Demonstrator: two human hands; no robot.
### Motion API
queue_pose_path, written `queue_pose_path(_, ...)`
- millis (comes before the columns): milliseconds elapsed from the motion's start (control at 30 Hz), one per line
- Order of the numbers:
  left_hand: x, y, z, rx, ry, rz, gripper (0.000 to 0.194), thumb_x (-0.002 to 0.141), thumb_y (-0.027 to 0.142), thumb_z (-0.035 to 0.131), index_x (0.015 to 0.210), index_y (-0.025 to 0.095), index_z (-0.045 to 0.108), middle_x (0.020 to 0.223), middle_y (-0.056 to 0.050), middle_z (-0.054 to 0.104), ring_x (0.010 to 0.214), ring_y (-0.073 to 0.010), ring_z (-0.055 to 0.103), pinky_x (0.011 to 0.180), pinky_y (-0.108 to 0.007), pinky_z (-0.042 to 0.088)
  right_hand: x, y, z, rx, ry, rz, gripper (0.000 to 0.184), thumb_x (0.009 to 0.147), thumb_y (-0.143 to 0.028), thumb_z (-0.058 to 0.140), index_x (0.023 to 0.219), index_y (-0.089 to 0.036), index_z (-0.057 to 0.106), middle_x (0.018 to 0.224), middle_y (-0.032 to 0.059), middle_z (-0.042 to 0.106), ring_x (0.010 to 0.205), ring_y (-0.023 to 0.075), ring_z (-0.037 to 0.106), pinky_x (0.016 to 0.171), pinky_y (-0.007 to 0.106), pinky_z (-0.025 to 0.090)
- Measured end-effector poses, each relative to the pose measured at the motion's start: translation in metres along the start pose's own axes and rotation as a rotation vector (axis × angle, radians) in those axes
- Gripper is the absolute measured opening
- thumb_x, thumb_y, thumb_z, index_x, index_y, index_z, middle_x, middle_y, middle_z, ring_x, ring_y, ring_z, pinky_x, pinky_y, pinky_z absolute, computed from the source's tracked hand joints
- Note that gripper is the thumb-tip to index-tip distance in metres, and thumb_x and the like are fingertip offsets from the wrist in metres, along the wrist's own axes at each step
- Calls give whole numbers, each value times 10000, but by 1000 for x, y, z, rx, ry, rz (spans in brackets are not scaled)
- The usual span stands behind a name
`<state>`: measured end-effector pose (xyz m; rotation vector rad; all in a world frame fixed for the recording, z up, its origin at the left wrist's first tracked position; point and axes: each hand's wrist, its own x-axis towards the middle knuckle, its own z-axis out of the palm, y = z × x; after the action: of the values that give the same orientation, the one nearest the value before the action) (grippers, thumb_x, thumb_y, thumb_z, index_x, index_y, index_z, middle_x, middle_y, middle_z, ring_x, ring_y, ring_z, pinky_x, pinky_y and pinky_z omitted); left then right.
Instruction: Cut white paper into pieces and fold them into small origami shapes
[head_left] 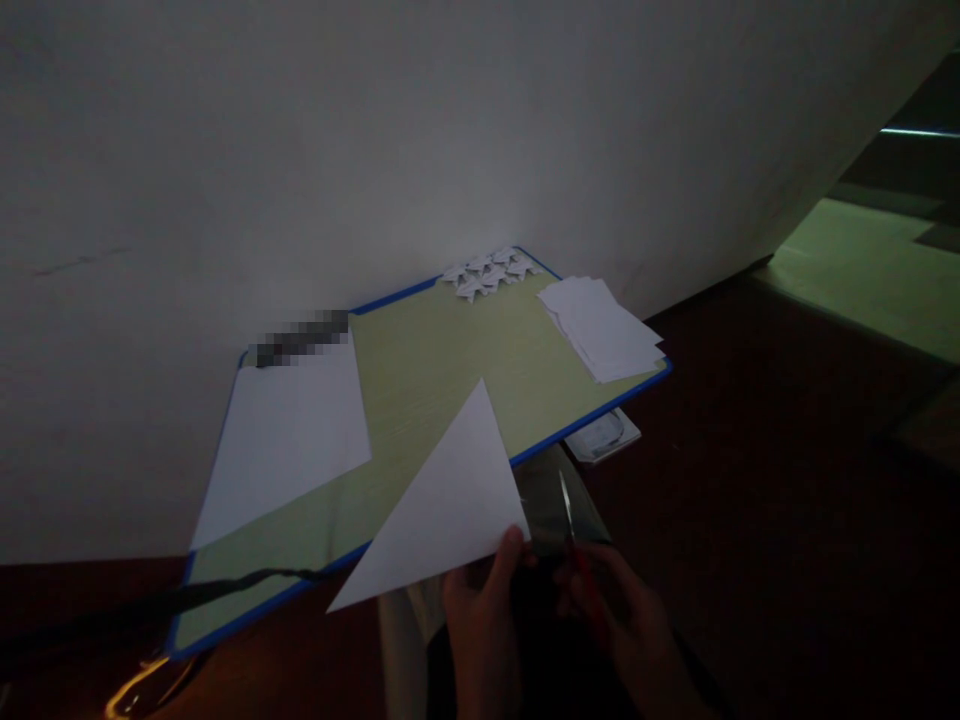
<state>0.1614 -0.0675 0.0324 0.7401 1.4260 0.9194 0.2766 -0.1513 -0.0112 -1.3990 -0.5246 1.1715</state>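
My left hand (484,615) pinches a white triangular sheet of paper (454,505) by its lower right corner, thumb on top. The triangle looks folded; its tip points up over the small table. To the right of it, my right hand (634,610) is closed around red-handled scissors (568,505). Their blades point upward, look shut and stand apart from the paper. Dim light hides some of the right fingers.
The yellowish tabletop (435,350) has a blue edge. White sheets (292,440) lie left, a paper stack (600,330) right, and several small folded paper shapes (487,272) at the back by the wall (375,150). A dark cord (247,580) crosses the front left.
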Motion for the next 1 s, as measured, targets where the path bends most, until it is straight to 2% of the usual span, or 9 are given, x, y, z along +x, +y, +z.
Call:
queue_pose_path(100, 1, 3, -1, -97, 5, 7, 401, 638, 440, 942, 793, 102, 795, 777, -124, 793, 703, -231, 741, 667, -290, 589, 19, -24, -1, -40, 31, -92, 476, 876, -622, 748, 1085, -201, 678, 916, 91, 768, 709, 184, 689, 704, 313, 576)
queue_pose_path(233, 1, 6, -1, -208, -11, 12, 398, 609, 410, 962, 795, 104, 788, 741, -96, 776, 668, -204, 716, 652, -280, 582, 27, -39, 6, -10, -46, -82, 563, 789, -700, 786, 1025, -205, 657, 872, 68, 738, 649, 160, 639, 627, 293, 543)
queue_pose_path(300, 1, 5, -2, -211, -15, 10, 389, 626, 399, 957, 810, 99, 792, 756, -100, 780, 685, -204, 719, 662, -278, 581, 22, -33, 11, 35, -55, -61, 612, 730, -733, 812, 1010, -216, 641, 838, 45, 712, 641, 154, 618, 601, 282, 521)
queue_pose_path(367, 1, 2, -3, -210, 2, 17, 386, 638, 408, 949, 809, 98, 794, 758, -101, 782, 687, -201, 721, 663, -271, 577, 15, -22, 13, 54, -57, -16, 591, 734, -714, 821, 998, -220, 633, 763, 16, 670, 633, 151, 599, 582, 269, 494)
queue_pose_path(533, 2, -3, -2, -174, 2, -1, 418, 613, 435, 946, 797, 89, 798, 763, -131, 790, 686, -242, 740, 646, -308, 594, 1, 2, 8, 84, -178, 59, 631, 732, -777, 783, 979, -222, 614, 698, -18, 586, 592, 131, 528, 565, 264, 449)
queue_pose_path(633, 3, -5, -1, -202, 46, 7, 410, 633, 407, 934, 870, 97, 811, 816, -129, 802, 714, -245, 748, 661, -312, 599, -6, 5, 2, 41, -244, 68, 642, 763, -804, 739, 1021, -231, 607, 714, -17, 569, 605, 128, 504, 575, 264, 426)
queue_pose_path(767, 8, -12, -3, -158, -6, -2, 452, 632, 453, 938, 863, 86, 812, 824, -136, 799, 734, -243, 736, 689, -312, 584, -15, 6, -5, 32, -276, 97, 635, 771, -819, 720, 1005, -234, 644, 790, 2, 574, 673, 136, 506, 644, 279, 441)
queue_pose_path(867, 9, -13, -5, -136, -16, -10, 445, 627, 476, 939, 811, 96, 800, 791, -123, 787, 742, -248, 728, 703, -318, 575, -16, 9, -6, 47, -282, 142, 621, 795, -822, 692, 960, -223, 668, 796, 5, 572, 702, 143, 516, 684, 287, 449)
queue_pose_path(1000, 4, -9, -6, -73, -29, -2, 417, 670, 502, 910, 713, 119, 751, 741, -95, 759, 702, -233, 702, 657, -299, 551, -11, 13, -3, 106, -360, 185, 618, 799, -789, 716, 991, -203, 671, 763, 7, 596, 654, 145, 544, 640, 286, 437)
